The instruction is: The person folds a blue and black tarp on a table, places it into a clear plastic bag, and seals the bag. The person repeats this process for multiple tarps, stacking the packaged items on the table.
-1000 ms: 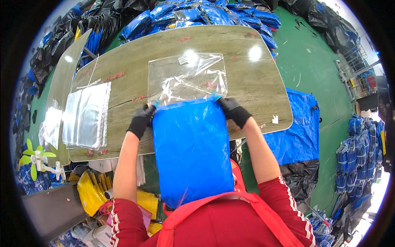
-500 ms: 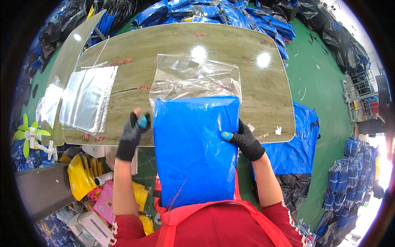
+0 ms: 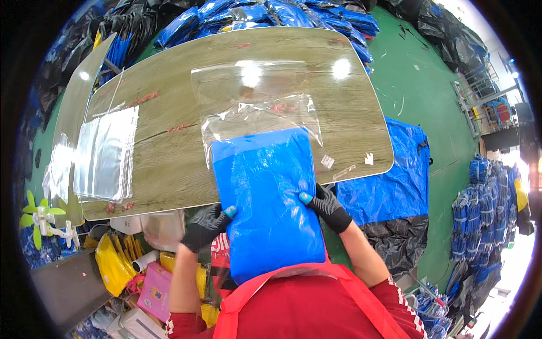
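Note:
A folded blue tarp [image 3: 268,198] lies half over the table's near edge, its lower end against my body. My left hand [image 3: 206,226], in a dark dotted glove with bare fingertips, grips its left edge with the thumb on top. On the opposite edge my right hand [image 3: 327,208], gloved alike, holds it in the same way. The fingers beneath the tarp are hidden. A clear plastic bag [image 3: 248,85] lies on the table beyond the tarp, and its wrinkled film reaches the tarp's far end. How far the film covers the tarp I cannot tell.
The wood-patterned table [image 3: 164,152] carries a stack of clear bags [image 3: 106,155] at left and paper scraps [image 3: 327,161] near its right edge. Blue packages [image 3: 271,14] are heaped behind it. A blue-and-black sheet [image 3: 389,181] lies at right; a small green fan [image 3: 40,217] stands at left.
My left hand has come down and right to grip the tarp's left edge. The tarp has tilted slightly, and my right hand is lower on its side. The view has shifted.

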Motion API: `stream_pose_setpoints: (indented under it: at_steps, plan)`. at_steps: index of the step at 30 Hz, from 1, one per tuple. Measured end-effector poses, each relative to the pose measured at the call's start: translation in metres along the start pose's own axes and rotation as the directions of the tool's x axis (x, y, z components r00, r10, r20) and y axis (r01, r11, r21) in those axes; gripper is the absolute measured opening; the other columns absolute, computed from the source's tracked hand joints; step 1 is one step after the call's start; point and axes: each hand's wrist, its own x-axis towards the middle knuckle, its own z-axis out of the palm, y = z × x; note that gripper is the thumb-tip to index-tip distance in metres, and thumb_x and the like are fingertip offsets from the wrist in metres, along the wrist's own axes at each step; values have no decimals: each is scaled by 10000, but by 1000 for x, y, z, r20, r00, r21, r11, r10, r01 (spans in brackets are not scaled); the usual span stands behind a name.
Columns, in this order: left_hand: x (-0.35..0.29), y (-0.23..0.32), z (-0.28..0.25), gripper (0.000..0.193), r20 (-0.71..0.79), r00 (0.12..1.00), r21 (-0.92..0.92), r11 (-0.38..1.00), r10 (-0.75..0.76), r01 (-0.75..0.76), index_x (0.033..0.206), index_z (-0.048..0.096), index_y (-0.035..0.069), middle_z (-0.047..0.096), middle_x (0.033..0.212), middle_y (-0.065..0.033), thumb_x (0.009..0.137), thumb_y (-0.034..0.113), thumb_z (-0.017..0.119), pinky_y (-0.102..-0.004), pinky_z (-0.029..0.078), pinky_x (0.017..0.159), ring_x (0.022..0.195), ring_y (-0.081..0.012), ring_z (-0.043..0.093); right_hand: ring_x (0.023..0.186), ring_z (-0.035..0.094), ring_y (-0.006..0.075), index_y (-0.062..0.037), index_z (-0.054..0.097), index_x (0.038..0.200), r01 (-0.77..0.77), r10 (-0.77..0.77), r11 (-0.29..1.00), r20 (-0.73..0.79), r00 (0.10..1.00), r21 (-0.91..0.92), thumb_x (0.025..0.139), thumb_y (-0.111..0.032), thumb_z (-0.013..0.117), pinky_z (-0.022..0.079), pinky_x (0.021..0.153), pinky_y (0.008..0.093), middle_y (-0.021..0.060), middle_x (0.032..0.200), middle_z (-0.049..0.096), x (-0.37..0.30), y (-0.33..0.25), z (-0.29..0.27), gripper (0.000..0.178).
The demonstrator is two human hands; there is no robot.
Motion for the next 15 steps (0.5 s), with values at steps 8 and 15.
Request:
stream_pose_setpoints:
  at_steps: [8,15]
  plan:
    - [111,22,-68,617,-435,899,-77,994,42,-83,1320,399,-50,647,978,-96,897,328,642,-282,489,738,853,-153,595,829,668,238,4,566,1197,-73,181,606,49,982,-792,860,-453,670,534,674,357,143,1017,679,33,-42,-47,577]
    - [109,13,-41,645,-283,927,-72,959,246,-276,1266,502,-37,641,1056,-112,811,357,733,-304,500,798,905,-171,593,757,650,164,-18,682,937,19,-18,993,13,1000,-120,792,-551,693,534,680,330,101,820,684,96,-57,-31,553]
